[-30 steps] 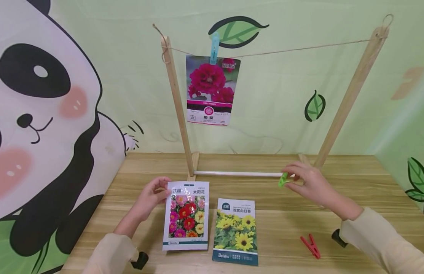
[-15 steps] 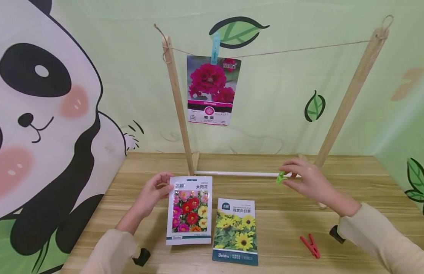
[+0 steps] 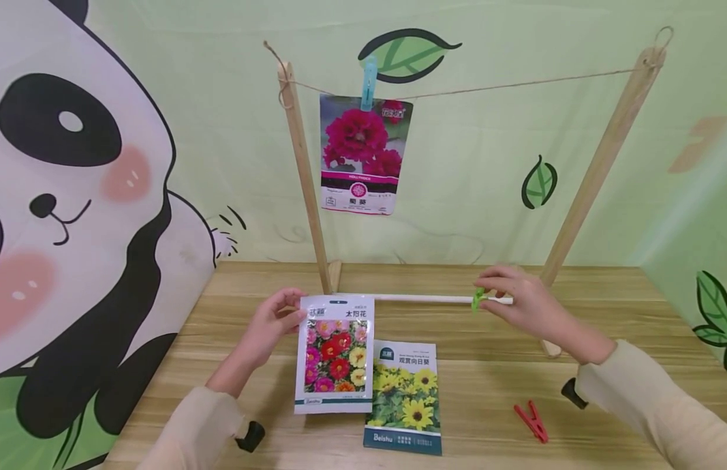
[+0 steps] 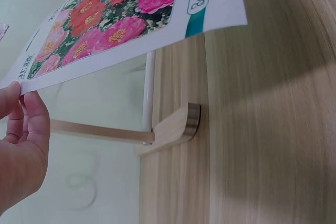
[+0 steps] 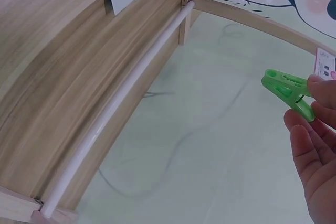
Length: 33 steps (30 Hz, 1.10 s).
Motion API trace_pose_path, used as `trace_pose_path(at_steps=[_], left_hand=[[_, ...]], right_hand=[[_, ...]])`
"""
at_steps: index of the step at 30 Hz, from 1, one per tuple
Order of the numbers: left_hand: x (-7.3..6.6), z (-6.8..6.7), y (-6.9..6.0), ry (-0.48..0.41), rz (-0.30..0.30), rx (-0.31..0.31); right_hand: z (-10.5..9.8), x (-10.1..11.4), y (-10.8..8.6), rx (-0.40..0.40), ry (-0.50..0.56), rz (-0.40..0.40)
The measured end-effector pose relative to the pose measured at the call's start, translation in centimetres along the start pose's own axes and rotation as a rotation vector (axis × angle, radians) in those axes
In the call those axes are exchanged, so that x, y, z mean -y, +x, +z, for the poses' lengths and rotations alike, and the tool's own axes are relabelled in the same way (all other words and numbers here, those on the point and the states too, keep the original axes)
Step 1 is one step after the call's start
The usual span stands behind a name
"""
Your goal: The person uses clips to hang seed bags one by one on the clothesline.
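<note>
My left hand (image 3: 271, 324) pinches the upper left edge of a white seed packet (image 3: 334, 356) with red, pink and yellow flowers. In the left wrist view the packet (image 4: 118, 30) is raised above the table, thumb and fingers at its corner. My right hand (image 3: 519, 299) holds a green clothespin (image 3: 478, 299) between thumb and fingers. The right wrist view shows that clothespin (image 5: 287, 92) side-on, clamped on nothing. A sunflower seed packet (image 3: 403, 398) lies on the table, its upper left part behind the held packet. A red clothespin (image 3: 532, 421) lies to the right.
A wooden stand has two posts, left (image 3: 305, 176) and right (image 3: 604, 163), joined by a white rod (image 3: 422, 299) low down. Twine (image 3: 516, 85) spans their tops. A blue clothespin (image 3: 369, 85) clips a hollyhock seed packet (image 3: 363, 156) to it. A printed panda backdrop stands behind.
My left hand has lifted the flower packet up and to the right, so it now overlaps the sunflower packet. My right hand has shifted slightly left with the green clothespin.
</note>
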<state>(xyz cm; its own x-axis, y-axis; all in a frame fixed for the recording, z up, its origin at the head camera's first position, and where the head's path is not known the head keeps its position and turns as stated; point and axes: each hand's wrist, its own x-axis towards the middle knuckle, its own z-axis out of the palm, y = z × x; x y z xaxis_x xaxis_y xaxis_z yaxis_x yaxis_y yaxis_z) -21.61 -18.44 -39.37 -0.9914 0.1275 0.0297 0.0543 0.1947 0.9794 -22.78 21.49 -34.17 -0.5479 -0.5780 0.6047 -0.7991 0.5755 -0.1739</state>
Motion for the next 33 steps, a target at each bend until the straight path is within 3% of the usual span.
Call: trace_pose_path(at_steps=[9, 19, 33], left_hand=[[-0.5, 1.1, 0.4, -0.018, -0.007, -0.028], [-0.9, 2.0, 0.9, -0.038, 0.002, -0.07], [-2.1, 3.3, 1.3, -0.031, 0.012, -0.061]], right_hand=[[-0.4, 0.4, 0.6, 0.026, 0.012, 0.024], [-0.7, 0.6, 1.4, -0.008, 0.009, -0.024], [-0.8, 0.4, 2.0, -0.021, 0.021, -0.01]])
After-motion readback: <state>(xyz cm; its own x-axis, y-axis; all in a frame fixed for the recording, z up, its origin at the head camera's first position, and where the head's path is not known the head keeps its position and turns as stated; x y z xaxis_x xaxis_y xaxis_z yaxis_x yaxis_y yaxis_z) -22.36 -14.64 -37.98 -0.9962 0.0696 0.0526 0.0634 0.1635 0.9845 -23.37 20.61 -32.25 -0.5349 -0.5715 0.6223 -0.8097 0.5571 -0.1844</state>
